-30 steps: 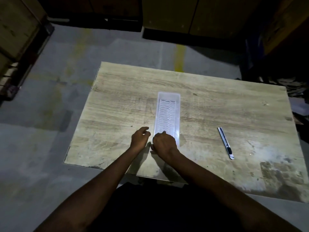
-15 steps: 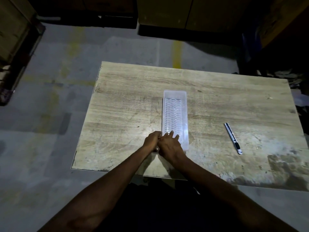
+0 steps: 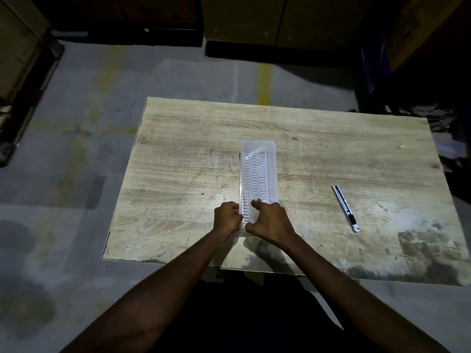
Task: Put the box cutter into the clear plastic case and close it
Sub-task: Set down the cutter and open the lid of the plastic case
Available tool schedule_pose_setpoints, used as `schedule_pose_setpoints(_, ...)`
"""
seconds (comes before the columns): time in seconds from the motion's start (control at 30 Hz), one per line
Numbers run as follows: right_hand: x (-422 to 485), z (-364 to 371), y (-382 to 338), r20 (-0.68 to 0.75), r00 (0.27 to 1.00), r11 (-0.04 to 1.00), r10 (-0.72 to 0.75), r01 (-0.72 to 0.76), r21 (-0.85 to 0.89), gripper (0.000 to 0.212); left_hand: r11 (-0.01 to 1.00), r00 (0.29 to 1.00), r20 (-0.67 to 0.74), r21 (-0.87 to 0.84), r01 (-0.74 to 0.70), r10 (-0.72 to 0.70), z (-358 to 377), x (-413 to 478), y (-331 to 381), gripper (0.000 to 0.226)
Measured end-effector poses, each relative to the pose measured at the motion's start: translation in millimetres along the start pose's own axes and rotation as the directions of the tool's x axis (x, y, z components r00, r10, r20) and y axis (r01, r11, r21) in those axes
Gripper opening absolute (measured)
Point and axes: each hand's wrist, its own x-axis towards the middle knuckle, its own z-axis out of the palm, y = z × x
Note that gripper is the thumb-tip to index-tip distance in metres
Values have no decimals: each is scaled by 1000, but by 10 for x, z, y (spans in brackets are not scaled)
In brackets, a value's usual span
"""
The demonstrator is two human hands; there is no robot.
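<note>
A long clear plastic case (image 3: 258,174) with a wavy pattern lies lengthwise in the middle of the wooden table (image 3: 193,159). Both hands are at its near end. My left hand (image 3: 226,216) is curled against the case's left near edge and grips it. My right hand (image 3: 271,220) holds the near end from the right, fingertips on top. The near end of the case is hidden under my hands. The box cutter (image 3: 346,208), silver with a black slider, lies on the table well to the right of the case, untouched.
The table stands on a grey concrete floor (image 3: 76,174) with a yellow line. Wooden crates or cabinets (image 3: 254,21) line the back, more wood at the far left, and dark clutter (image 3: 446,138) sits beyond the table's right edge.
My left hand has closed in from beside the case onto its left near edge. My right hand has shifted its hold at the near end. The box cutter has not moved on the table.
</note>
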Motion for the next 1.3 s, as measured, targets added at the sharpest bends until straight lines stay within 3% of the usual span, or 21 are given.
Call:
schedule_pose_setpoints(0.13, -74, -108, 93, 11, 999, 991, 53, -54, 121, 66, 998, 998, -54, 59, -13, 16, 79, -36, 71, 21)
schedule_pose_setpoints(0.23, -109, -253, 211, -40, 995, 937, 89, -70, 343, 62, 992, 996, -88, 127, 8, 3, 98, -43, 128, 14)
schedule_pose_setpoints(0.37, -137, -551, 427, -96, 984, 766, 147, -52, 641, 46, 995, 987, -148, 73, 68, -57, 88, -7, 134, 12)
schedule_pose_setpoints(0.5, -67, -567, 908, -14, 960, 524, 280, -141, 840, 43, 997, 987, -146, 27, 77, -73, 193, -50, 218, 17)
schedule_pose_setpoints(0.6, -56, -520, 1217, 67, 923, 359, 380, -214, 909, 32, 997, 985, -157, 29, 71, -65, 275, -64, 289, 11)
schedule_pose_setpoints(0.67, -63, -434, 1448, 132, 903, 300, 409, -269, 915, 31, 997, 984, -162, 7, 80, -78, 314, -70, 324, 26)
schedule_pose_setpoints(0.73, -78, -316, 1669, 164, 886, 335, 434, -327, 884, 31, 997, 982, -172, 3, 83, -81, 350, -85, 339, 27)
schedule_pose_setpoints(0.77, -85, -259, 1757, 154, 878, 405, 453, -357, 842, 32, 996, 981, -175, 6, 88, -86, 365, -96, 333, 25)
schedule_pose_setpoints(0.87, -136, -176, 1946, 2, 894, 759, 447, -381, 528, 41, 995, 977, -198, 33, 91, -82, 412, -139, 331, 18)
schedule_pose_setpoints(0.93, -186, -159, 2001, -71, 924, 892, 375, -339, 298, 43, 996, 974, -213, 29, 87, -79, 434, -179, 340, 27)
schedule_pose_setpoints(1.07, -180, -129, 2103, -11, 964, 964, 265, -265, -4, 25, 994, 974, -220, 70, 80, -63, 481, -236, 315, 23)
schedule_pose_setpoints(1.3, -87, -105, 2182, -26, 978, 965, 205, -207, -163, 24, 988, 968, -230, 89, 124, -101, 544, -220, 302, 18)
